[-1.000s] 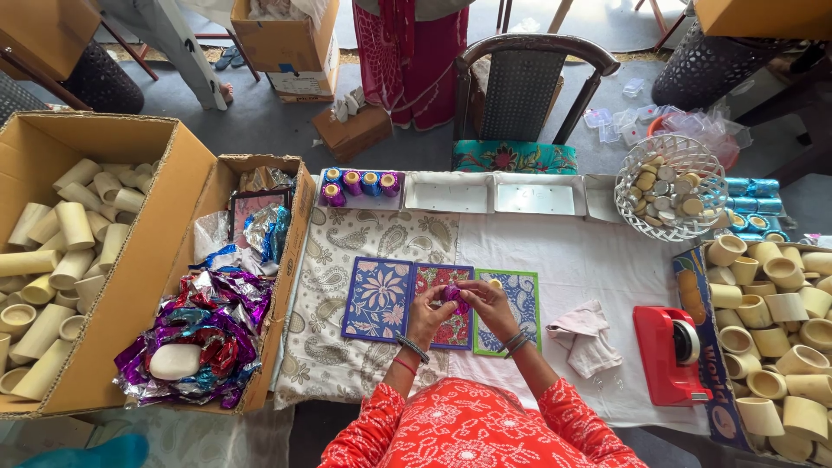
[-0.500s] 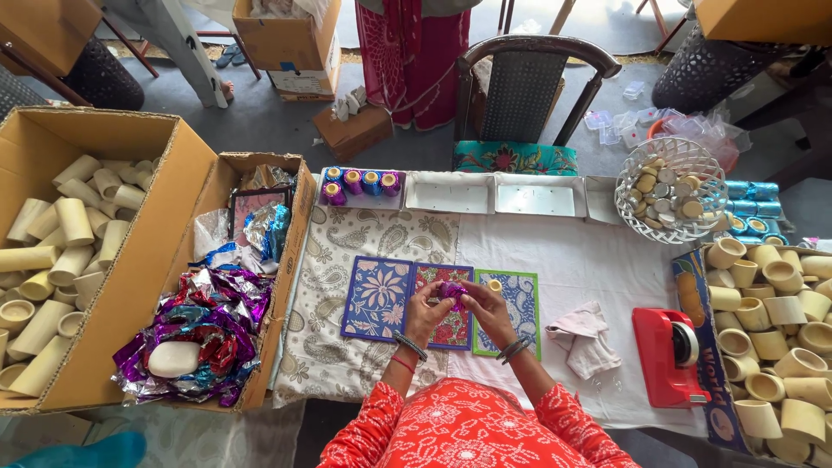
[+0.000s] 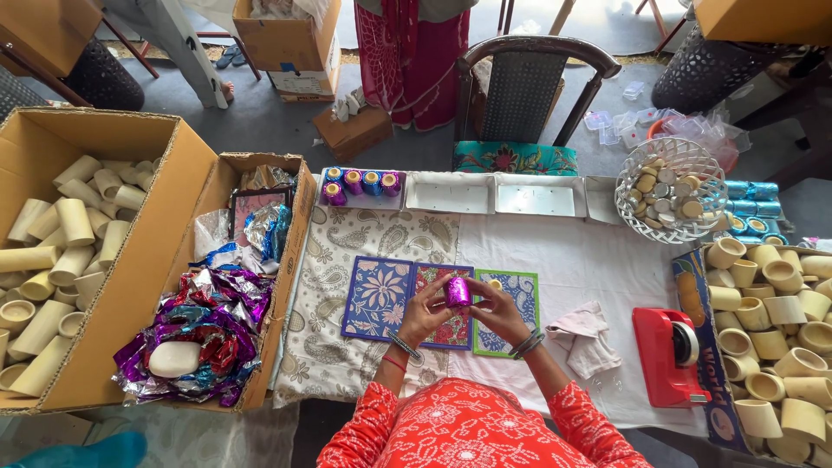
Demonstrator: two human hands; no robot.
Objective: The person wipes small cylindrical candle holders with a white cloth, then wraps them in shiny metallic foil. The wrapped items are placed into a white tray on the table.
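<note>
- Purple foil wraps the small cylinder, which sits between both hands, held up over the patterned mats on the worktop.
- The left hand has its fingers closed on the cylinder's left side; the right hand has its fingers clenched on the right side and end. Both are grasping it; neither is released.
- Risk, as I judge it: the foil looks thin and crinkled, so a hard pinch or a twist could tear it or leave the pale tube showing at an end.
- A loose hold could let the cylinder slip; being round, it could roll across the cloth and off the near edge.
- Below the hands lie three square mats, blue, red and green, side by side on the cloth.
- A row of finished foil-wrapped pieces stands at the far edge, well apart from the hands.
- To the left, an open cardboard box holds loose foil sheets; a larger box beside it holds bare pale tubes.
- To the right sit a red tape dispenser, a folded cloth, a white wire basket of round pieces and a tray of more tubes.
- Nothing lies between the hands and these; only the mats are directly under them.
</note>
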